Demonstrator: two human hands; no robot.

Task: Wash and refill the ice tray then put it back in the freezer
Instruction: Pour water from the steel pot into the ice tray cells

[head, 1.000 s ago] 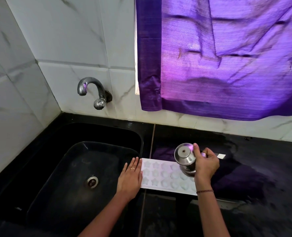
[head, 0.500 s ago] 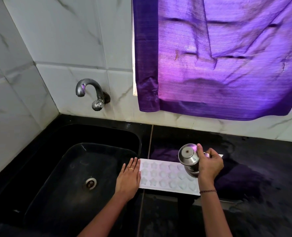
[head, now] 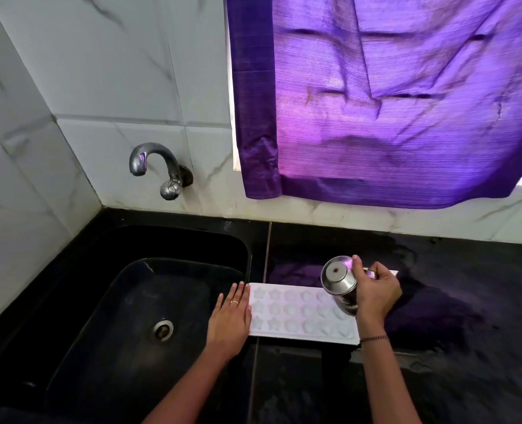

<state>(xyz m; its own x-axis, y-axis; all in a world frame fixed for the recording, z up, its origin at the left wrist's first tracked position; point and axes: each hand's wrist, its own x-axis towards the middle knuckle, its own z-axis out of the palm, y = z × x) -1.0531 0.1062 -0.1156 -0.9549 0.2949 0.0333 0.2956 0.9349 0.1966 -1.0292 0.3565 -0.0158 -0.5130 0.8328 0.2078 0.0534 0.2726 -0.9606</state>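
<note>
Left hand [head: 230, 319] lies flat with fingers straight, pressing the 9 o'clock end of the ice tray [head: 299, 313]. Right hand [head: 376, 293] wraps a steel tumbler [head: 339, 283], tipped mouth-down over the tray's 3 o'clock end. Tray lies flat on the black counter [head: 467, 301], left edge at the sink [head: 247, 249] rim, about 6 o'clock in frame. Tap [head: 155, 166] is at 10 o'clock with no stream visible.

Reads as the refill step. Can't tell if water is flowing or how full the star pockets are.

Risks:
- Steep tilt means a fast pour overshoots the shallow pockets and floods the counter.
- Tray looks thin, so lifting it full by one end likely flexes it and spills.
- Counter looks wet, so the tray could slide if the left hand lets go.
</note>
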